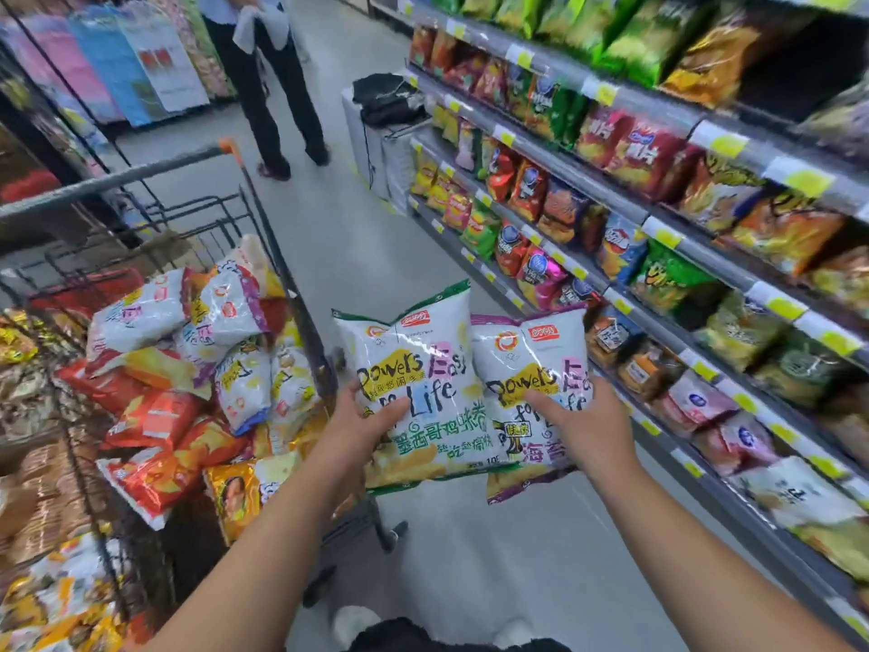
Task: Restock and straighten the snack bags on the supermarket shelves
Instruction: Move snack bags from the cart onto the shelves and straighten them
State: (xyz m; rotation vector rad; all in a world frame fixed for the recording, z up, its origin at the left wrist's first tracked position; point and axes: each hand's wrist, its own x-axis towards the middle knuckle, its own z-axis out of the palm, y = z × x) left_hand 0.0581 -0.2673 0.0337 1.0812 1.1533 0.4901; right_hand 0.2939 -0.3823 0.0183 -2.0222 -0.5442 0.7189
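Note:
My left hand [362,428] grips a white snack bag with green trim [414,364], thumb across its front. Beside it, my right hand [580,418] grips a white snack bag with purple trim [526,364]. Both bags are upright over the aisle floor, between the shopping cart [277,237] on the left and the snack shelves [667,223] on the right. The cart is heaped with more white, red and yellow snack bags [188,369]. The shelves carry rows of colourful bags; matching white bags [794,496] lie on the lowest shelf at the right.
A person in dark trousers [277,96] stands further up the aisle. A white unit with a black bag on top [385,115] stands at the shelf end. More shelving with goods [28,463] runs along the left. Grey floor [493,557] lies below my arms.

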